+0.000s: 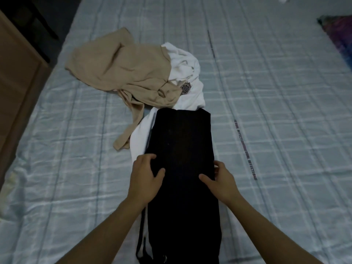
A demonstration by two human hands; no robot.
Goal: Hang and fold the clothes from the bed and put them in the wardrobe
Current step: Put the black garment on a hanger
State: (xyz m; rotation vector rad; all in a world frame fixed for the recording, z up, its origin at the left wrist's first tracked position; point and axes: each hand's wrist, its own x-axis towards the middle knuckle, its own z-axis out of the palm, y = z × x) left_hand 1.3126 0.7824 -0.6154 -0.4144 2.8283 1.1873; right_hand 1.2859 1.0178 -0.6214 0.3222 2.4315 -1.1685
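Note:
A black garment [182,141] lies folded into a long narrow strip down the middle of the bed [276,111], with a thin strap trailing at its lower left. My left hand [145,177] grips its left edge, fingers curled over the cloth. Opposite it, my right hand [221,179] pinches the right edge at the same height. Beyond the strip's far end lie a crumpled beige garment [122,67] and a white garment [187,73] with a small dark flower print, partly under the beige one and the black strip.
The bed has a pale blue checked sheet. A wooden piece of furniture [17,77] stands along the bed's left side. A dark multicoloured cloth [341,39] lies at the far right edge, and a small white item [283,0] at the top.

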